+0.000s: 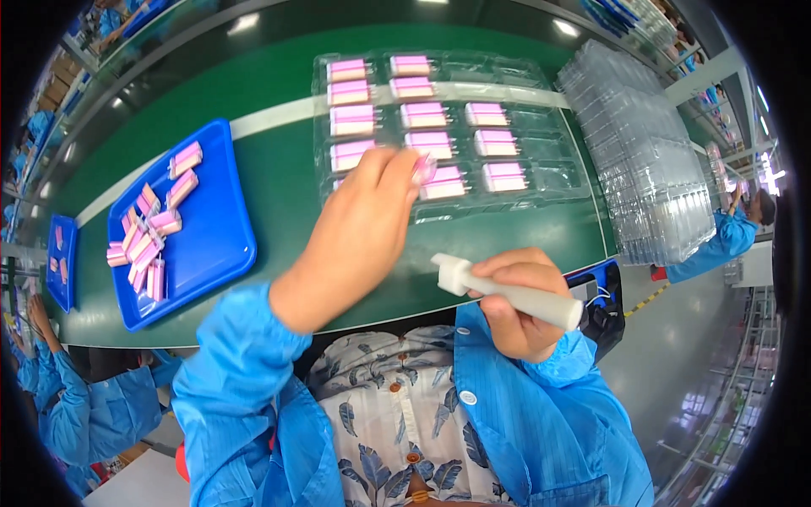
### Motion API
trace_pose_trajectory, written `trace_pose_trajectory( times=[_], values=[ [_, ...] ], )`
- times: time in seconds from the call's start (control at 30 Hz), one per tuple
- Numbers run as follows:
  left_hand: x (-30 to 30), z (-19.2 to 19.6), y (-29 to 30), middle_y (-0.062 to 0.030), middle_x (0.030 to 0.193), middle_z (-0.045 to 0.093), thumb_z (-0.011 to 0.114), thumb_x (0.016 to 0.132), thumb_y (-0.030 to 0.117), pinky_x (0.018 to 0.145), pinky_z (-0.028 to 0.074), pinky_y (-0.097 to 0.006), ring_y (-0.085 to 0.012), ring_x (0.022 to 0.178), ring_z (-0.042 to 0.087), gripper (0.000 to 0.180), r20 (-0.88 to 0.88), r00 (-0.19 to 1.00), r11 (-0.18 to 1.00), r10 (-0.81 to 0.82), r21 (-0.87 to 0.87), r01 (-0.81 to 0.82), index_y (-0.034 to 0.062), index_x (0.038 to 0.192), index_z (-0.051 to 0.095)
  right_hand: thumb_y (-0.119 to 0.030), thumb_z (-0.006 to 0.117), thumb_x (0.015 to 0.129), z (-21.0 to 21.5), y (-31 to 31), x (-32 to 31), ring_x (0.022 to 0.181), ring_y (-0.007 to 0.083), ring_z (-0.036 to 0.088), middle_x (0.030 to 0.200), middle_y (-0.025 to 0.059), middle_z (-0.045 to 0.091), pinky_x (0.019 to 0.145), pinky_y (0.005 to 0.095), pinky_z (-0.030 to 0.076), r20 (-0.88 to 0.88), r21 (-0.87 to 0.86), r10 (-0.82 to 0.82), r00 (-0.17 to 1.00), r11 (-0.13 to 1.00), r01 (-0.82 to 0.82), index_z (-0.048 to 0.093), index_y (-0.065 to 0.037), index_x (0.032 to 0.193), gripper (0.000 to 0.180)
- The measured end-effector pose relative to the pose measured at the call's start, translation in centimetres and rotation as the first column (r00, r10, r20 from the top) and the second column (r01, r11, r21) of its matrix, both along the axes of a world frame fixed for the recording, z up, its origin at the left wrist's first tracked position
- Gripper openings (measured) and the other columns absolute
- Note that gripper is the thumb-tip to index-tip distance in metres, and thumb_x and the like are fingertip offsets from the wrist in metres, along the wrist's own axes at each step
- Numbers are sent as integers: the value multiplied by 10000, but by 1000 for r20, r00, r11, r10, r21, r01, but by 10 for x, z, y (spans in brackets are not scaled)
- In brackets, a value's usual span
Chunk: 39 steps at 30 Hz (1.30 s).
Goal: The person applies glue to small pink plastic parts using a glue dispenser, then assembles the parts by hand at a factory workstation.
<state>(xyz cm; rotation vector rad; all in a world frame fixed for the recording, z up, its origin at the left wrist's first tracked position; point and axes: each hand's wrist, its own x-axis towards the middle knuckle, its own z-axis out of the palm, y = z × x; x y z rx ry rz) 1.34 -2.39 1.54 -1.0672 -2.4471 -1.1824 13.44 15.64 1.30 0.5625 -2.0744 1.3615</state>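
My left hand (359, 224) reaches over the near edge of a clear plastic tray (553, 179). Its thumb and fingers are pinched together at a small pinkish, blurred spot, and what they hold there I cannot make out. Pink-and-cream blocks with thin pins at one end, such as this block (504, 177), lie in rows in the tray's compartments; my left hand partly covers some of them. My right hand (524, 308) is closed round a white pen-shaped tool (541, 305) with a square collar and a narrow tip. The tip points up and left, short of the tray.
At the left, a blue tray (215, 269) holds a loose heap of similar blocks (145, 245). Clear plastic trays (638, 152) are stacked high at the right. A smaller blue tray (61, 283) lies farther left. Co-workers in blue sit at both sides of the green table (279, 169).
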Motion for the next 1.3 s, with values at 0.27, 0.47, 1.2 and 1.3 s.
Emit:
trace_pose_trajectory(
  times=[0.27, 0.47, 1.2, 1.3],
  values=[
    [-139, -18, 133, -192, 946, 635, 568, 847, 30, 773, 528, -444, -358, 874, 635, 162, -393, 915, 913, -89, -399, -83, -31, 983, 630, -58, 770, 818, -13, 25, 14, 774, 262, 694, 922, 187, 692, 643, 324, 555, 54, -141, -80, 995, 986, 87, 580, 9, 1023, 287],
    [-114, -33, 102, -178, 898, 634, 611, 701, 35, 759, 542, -373, -293, 841, 627, 152, -436, 898, 900, -56, -411, -143, -20, 837, 653, -116, 683, 906, -25, 33, 7, 723, 218, 653, 922, 203, 672, 643, 302, 539, 83, -192, -21, 996, 981, 36, 541, 19, 1048, 242],
    [-53, -13, -204, -180, 921, 677, 573, 905, 21, 882, 482, -467, -364, 852, 646, 175, -513, 785, 650, 349, -471, -596, 4, 1059, 655, -43, 794, 787, 19, -57, -4, 774, 293, 695, 937, 171, 692, 632, 341, 545, 64, 51, 59, 996, 997, -62, 631, 11, 999, 273],
    [8, 16, -135, -151, 987, 689, 654, 839, -22, 853, 501, -373, -294, 892, 655, 222, 88, 970, 974, 226, 8, -227, 19, 1056, 674, -34, 775, 799, 10, -38, -17, 788, 297, 695, 927, 175, 690, 636, 356, 547, 40, -12, 32, 999, 999, -32, 631, 19, 994, 249]
  ],
)
